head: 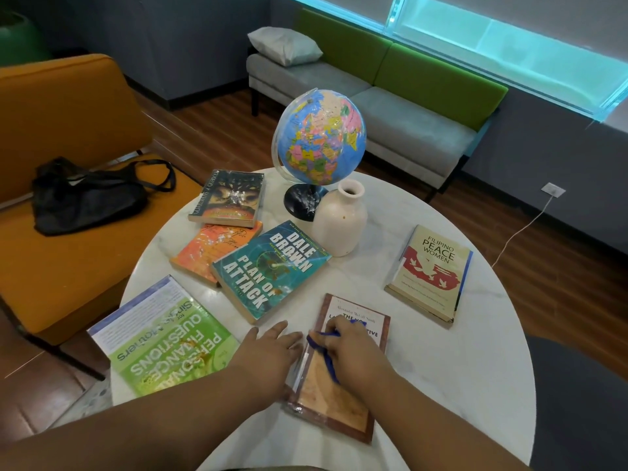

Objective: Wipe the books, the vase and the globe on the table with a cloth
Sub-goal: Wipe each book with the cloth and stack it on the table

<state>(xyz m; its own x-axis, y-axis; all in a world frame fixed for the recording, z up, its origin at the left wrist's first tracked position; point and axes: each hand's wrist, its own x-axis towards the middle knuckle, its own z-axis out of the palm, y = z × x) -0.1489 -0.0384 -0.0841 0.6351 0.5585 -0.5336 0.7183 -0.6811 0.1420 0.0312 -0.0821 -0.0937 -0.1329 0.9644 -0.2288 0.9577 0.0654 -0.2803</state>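
Observation:
Several books lie on a round white marble table [424, 362]. My right hand [353, 348] presses a blue cloth [323, 351] onto a brown-bordered book [339, 399] at the near middle, fingers curled round the cloth. My left hand [272, 351] lies flat with straight fingers against that book's left edge. A teal "Plan of Attack" book [268, 270], an orange book [210, 249], a dark book [231, 198], a green finance book [163, 338] and a white "Filipino Peace Women" book [431, 270] lie around. A white vase [339, 219] stands in front of a globe [319, 137].
An orange armchair [68, 137] with a black bag [88, 195] stands left of the table. A grey-and-green bench [390, 107] with a pillow [283, 45] runs along the far wall. A white cable [520, 232] crosses the wooden floor at the right.

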